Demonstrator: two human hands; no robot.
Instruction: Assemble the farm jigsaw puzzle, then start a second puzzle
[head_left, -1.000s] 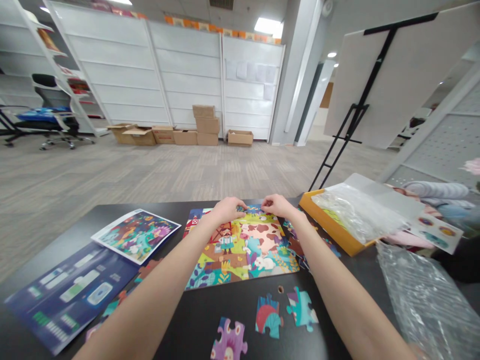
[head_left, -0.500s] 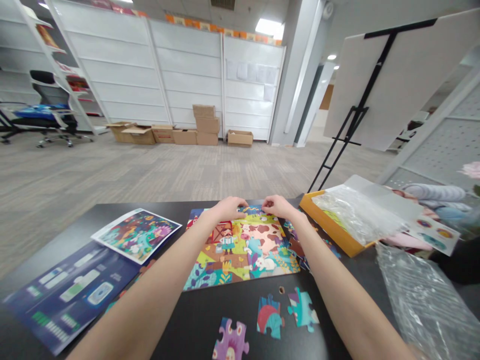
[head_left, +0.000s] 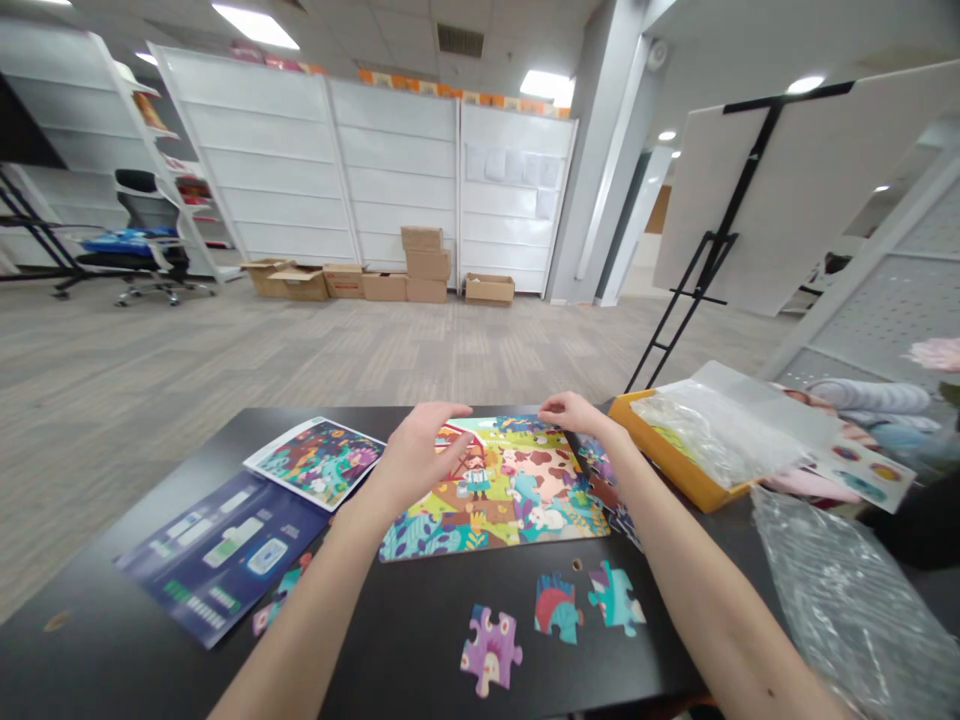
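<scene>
A colourful farm jigsaw puzzle, showing a cow, a rabbit and a farmer, lies assembled on the black table. Over its upper left part is my left hand, thumb and fingers apart, nothing held. My right hand has its fingers bent together at the puzzle's far right corner, touching its edge. Nearer to me lie three loose pieces: a purple piece, a red and teal piece and a teal piece. More loose pieces are partly hidden by my right forearm.
Left on the table are a printed picture sheet and a dark blue leaflet, with more pieces by my left forearm. On the right are a yellow box with clear plastic and a plastic bag. An easel stands behind.
My left hand has moved left from the puzzle's far edge and spread its fingers. My right hand stays at the far right corner. The head view has shifted slightly up and left.
</scene>
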